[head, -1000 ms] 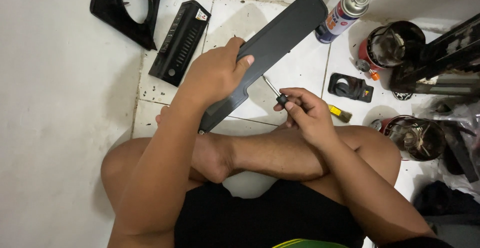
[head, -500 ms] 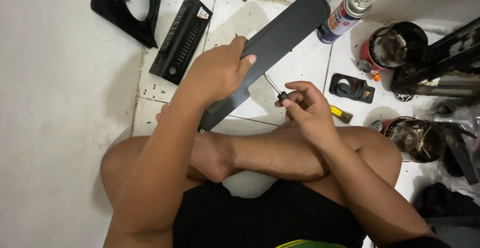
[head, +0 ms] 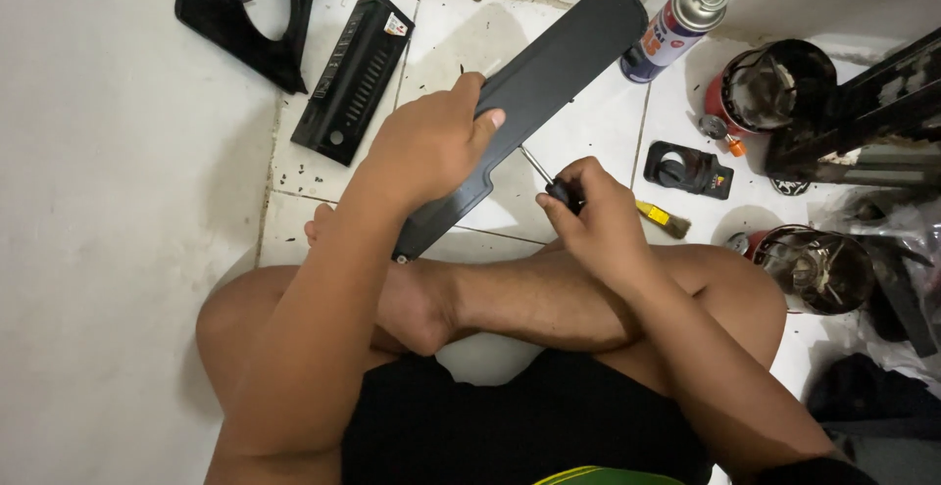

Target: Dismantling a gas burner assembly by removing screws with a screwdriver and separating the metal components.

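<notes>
— What's that long dark piece?

— A black fan blade (head: 559, 73), lying slantwise over the white tiled floor (head: 588, 142), its near end down by the person's crossed legs, its far end up toward the wall. The left hand (head: 431, 147) grips it around the middle, fingers wrapped over the top edge, thumb lying along it.

— And the other hand?

— The right hand (head: 593, 216) is closed tight around the dark handle of a screwdriver (head: 544, 176); the thin metal shaft points up at the blade's lower edge, touching it or just short of it, I can't tell which.

— What's around them?

— A spray can (head: 676, 26) lies just beside the blade's far tip. Right of it, a round red-rimmed part (head: 760, 88), a small black switch plate (head: 689, 169), a yellow-handled brush (head: 662, 217). To the left, a slotted black panel (head: 351, 78) and a black frame with a round opening (head: 245, 15).
</notes>
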